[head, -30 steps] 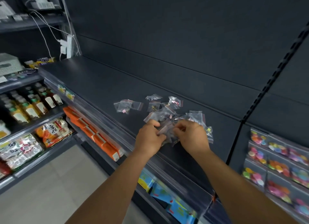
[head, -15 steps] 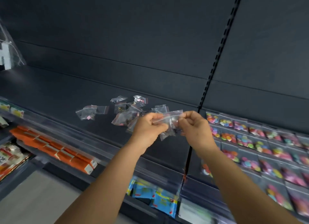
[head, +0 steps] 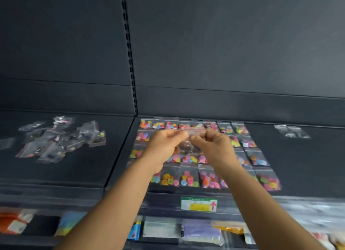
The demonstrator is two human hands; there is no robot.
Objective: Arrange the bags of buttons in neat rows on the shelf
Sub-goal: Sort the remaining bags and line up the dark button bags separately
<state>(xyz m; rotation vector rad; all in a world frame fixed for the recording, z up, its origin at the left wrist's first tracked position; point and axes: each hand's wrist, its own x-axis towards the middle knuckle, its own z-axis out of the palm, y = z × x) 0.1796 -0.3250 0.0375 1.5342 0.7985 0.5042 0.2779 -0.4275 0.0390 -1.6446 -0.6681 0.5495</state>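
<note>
Clear plastic makes up the little bag [head: 186, 144] that both hands hold up in the middle of the view, above the dark shelf [head: 298, 165]. The left hand [head: 164, 147] pinches the top edge of the bag at the 9 o'clock side, with its fingers [head: 180, 134] curled tight on it. The right hand [head: 212, 147] pinches the same top edge at the 3 o'clock side, fingers curled too. The bag hangs down between the two hands, and what is inside it is too blurry to tell.

Under the hands, rows of bags [head: 188, 178] with bright round buttons lie flat and side by side on the shelf. At 9 o'clock a messy pile of bags [head: 61, 139] lies on the next part of the shelf. At 2 o'clock a few clear bags [head: 291, 132] lie apart from the rest. At 6 o'clock a green and yellow label [head: 198, 204] sits on the front edge of the shelf
</note>
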